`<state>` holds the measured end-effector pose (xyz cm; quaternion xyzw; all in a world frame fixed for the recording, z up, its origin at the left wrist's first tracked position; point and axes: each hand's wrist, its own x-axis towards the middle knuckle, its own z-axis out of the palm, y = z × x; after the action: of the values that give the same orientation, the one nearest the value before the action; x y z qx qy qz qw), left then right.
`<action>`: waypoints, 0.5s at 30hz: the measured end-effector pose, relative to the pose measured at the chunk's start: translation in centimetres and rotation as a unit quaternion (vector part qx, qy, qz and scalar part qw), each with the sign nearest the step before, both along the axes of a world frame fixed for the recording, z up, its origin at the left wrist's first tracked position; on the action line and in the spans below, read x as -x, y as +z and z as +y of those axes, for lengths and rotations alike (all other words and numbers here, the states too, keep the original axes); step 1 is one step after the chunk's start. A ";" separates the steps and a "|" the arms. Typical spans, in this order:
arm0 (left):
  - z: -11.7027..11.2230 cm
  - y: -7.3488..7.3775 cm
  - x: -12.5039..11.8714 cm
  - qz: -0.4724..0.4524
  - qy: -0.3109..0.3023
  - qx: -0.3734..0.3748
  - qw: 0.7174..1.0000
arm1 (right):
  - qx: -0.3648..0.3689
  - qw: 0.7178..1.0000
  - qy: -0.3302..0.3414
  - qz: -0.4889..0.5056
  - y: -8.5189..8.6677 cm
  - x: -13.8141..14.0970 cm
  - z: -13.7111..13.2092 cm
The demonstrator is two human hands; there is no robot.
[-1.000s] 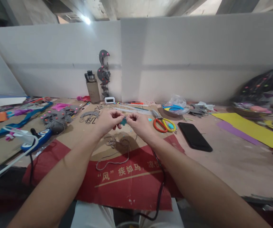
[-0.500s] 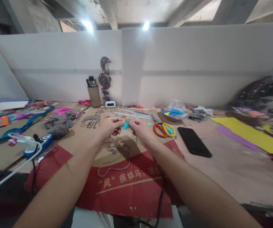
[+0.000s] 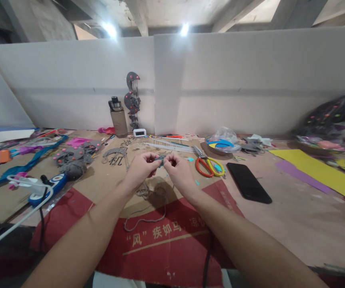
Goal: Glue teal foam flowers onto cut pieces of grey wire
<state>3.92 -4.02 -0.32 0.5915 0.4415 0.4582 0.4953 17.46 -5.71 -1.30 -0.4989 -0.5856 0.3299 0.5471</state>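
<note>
My left hand (image 3: 144, 170) and my right hand (image 3: 177, 172) meet over the cardboard, both pinched closed. Between their fingertips is a small teal piece (image 3: 161, 158), mostly covered by the fingers. Grey yarn (image 3: 145, 220) lies loosely looped below the hands, across the printed red part of the cardboard sheet (image 3: 172, 258). Whether the yarn joins the teal piece is hidden. Scissors (image 3: 204, 166) with red and yellow handles rest to the right of my right hand, with small teal scraps around them.
A black phone (image 3: 248, 182) lies right of the scissors. Behind stand a bottle (image 3: 119, 120), a small white clock (image 3: 139, 133) and a bowl (image 3: 223, 149) with plastic wrap. At left are a blue power strip (image 3: 49, 191) with a white cable and a grey yarn ball (image 3: 75, 170).
Earlier the teal piece hung below my fingertips with a broad bright face showing; now only a narrow, darker part shows. Both hands stay close together. The view has shifted slightly.
</note>
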 end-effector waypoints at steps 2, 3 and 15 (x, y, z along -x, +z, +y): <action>-0.2 0.2 -0.1 0.000 -0.002 -0.001 1.000 | -0.002 1.000 -0.005 -0.001 0.0 0.1 -0.1; -0.2 0.2 -0.1 0.001 -0.001 -0.003 1.000 | -0.005 1.000 -0.007 -0.002 0.0 0.1 -0.1; 0.2 0.1 0.5 0.090 0.034 -0.033 0.995 | -0.060 0.996 0.010 -0.060 -0.5 0.0 0.1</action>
<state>3.43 -3.86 -0.20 0.6310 0.4887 0.4345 0.4175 17.49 -5.66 -1.81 -0.4782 -0.6411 0.2685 0.5368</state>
